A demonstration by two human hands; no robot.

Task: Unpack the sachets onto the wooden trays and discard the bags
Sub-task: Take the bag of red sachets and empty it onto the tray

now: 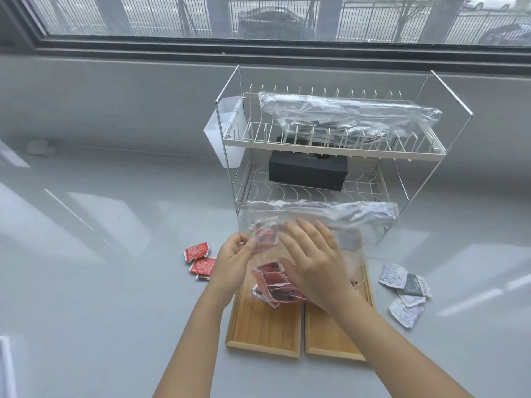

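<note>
Two wooden trays lie side by side in front of me, the left tray (263, 331) and the right tray (334, 336). Above them I hold a clear plastic bag (359, 222) with red sachets (275, 285) in it. My left hand (232, 264) pinches the bag's left edge. My right hand (313, 259) lies with straight fingers against the bag. Two red sachets (199, 261) lie on the counter left of the trays. Several white and grey sachets (405, 288) lie on the counter to the right.
A two-tier wire dish rack (330, 147) stands behind the trays. Its top shelf carries a second clear bag (344, 116) of dark sachets, its lower shelf a black box (307, 172). A white cup (224, 136) hangs on its left side.
</note>
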